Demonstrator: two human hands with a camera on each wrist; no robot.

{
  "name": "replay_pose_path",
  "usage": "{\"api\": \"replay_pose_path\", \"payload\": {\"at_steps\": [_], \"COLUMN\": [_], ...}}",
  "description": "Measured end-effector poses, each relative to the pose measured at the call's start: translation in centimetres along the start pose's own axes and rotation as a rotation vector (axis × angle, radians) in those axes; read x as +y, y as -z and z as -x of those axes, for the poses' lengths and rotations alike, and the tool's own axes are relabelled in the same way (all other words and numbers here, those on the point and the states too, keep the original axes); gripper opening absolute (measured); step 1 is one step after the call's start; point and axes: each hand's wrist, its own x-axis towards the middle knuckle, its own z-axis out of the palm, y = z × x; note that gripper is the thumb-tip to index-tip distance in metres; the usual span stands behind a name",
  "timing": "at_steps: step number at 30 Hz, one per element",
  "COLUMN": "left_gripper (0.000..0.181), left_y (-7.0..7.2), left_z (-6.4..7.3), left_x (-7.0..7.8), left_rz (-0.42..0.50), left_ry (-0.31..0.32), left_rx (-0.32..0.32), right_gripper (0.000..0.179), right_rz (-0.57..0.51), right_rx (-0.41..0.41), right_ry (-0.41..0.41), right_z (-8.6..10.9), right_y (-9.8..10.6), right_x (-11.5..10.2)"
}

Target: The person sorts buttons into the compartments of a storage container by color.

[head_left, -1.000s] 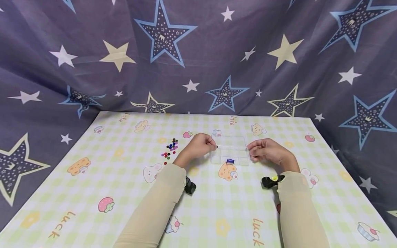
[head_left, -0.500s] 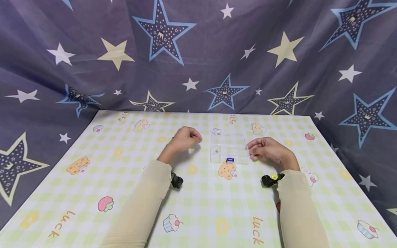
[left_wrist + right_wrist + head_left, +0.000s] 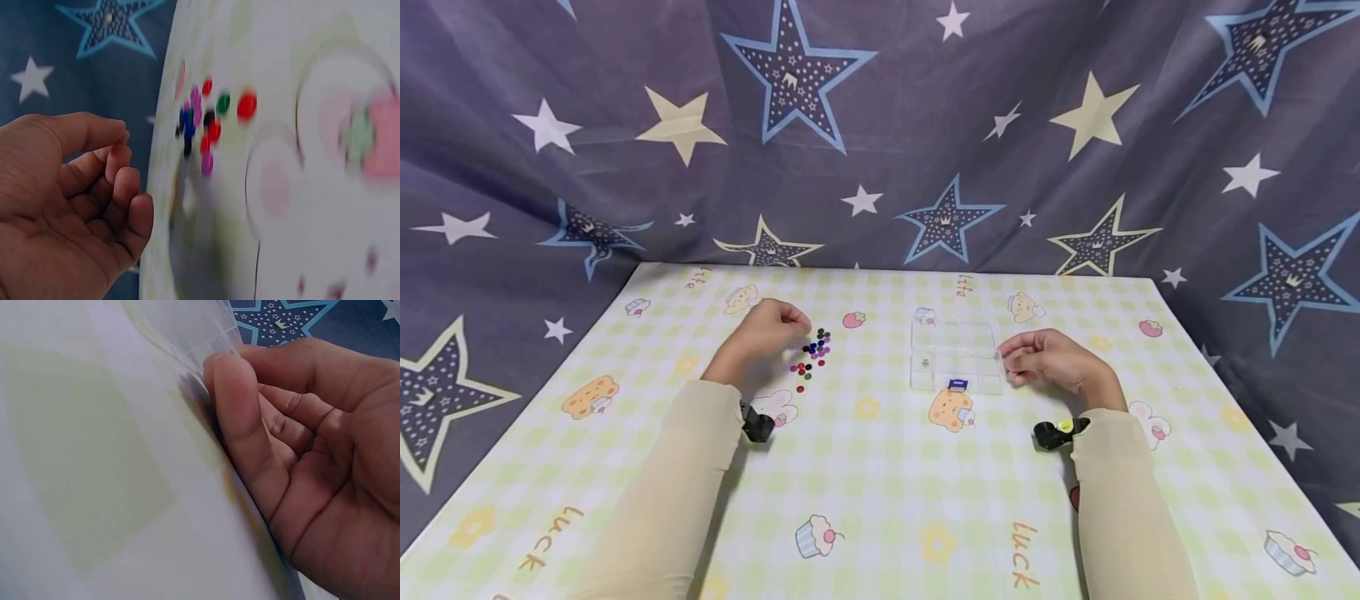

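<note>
In the head view my left hand (image 3: 766,330) hovers just left of a loose cluster of small round beads (image 3: 815,349) in red, blue, purple, green and black. The left wrist view shows that hand (image 3: 81,194) with loosely curled fingers and nothing visible between them; the beads (image 3: 247,105) are blurred beyond it. A clear plastic compartment box (image 3: 966,368) lies with its lid laid back, and one small dark bead (image 3: 925,362) sits in a left compartment. My right hand (image 3: 1051,363) holds the box's right edge; thumb and forefinger meet there in the right wrist view.
A blue label (image 3: 957,384) marks the box's front edge. The table (image 3: 880,483) wears a green-checked cloth printed with cartoon figures. Behind its far edge hangs a dark curtain (image 3: 880,150) patterned with stars.
My left hand has left the box and moved left to the beads, and a dark bead now shows in the left compartment. My right hand has stayed at the box.
</note>
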Motion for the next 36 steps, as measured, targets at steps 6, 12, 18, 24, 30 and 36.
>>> {"api": "replay_pose_path", "payload": {"at_steps": [6, 12, 18, 24, 30, 36], "left_gripper": [0.023, 0.018, 0.016, 0.014, 0.011, 0.009], "left_y": [1.3, 1.4, 1.1, 0.8, 0.4, 0.3], "left_z": [0.0, -0.1, -0.5, -0.7, -0.7, -0.5], "left_x": [-0.8, -0.8, -1.2, -1.6, -1.7, -1.4], "left_rz": [-0.071, -0.143, -0.149, -0.146, -0.173, -0.195], "left_ry": [0.017, 0.004, 0.014, 0.020, -0.001, -0.033], "left_rx": [-0.048, -0.147, -0.177, -0.181, -0.175, -0.181], "right_gripper": [0.039, 0.038, 0.038, 0.038, 0.039, 0.040], "right_rz": [-0.002, 0.002, -0.001, 0.005, 0.009, 0.007], "right_rx": [0.002, 0.004, 0.000, -0.002, 0.000, 0.002], "right_ry": [0.003, 0.015, 0.019, 0.018, 0.007, 0.002], "right_z": [0.2, 0.0, 0.0, 0.0, 0.0, 0.0], "right_y": [0.2, 0.4, 0.4, 0.2, 0.1, 0.0], "right_x": [0.1, 0.5, 0.5, 0.4, 0.3, 0.2]}}
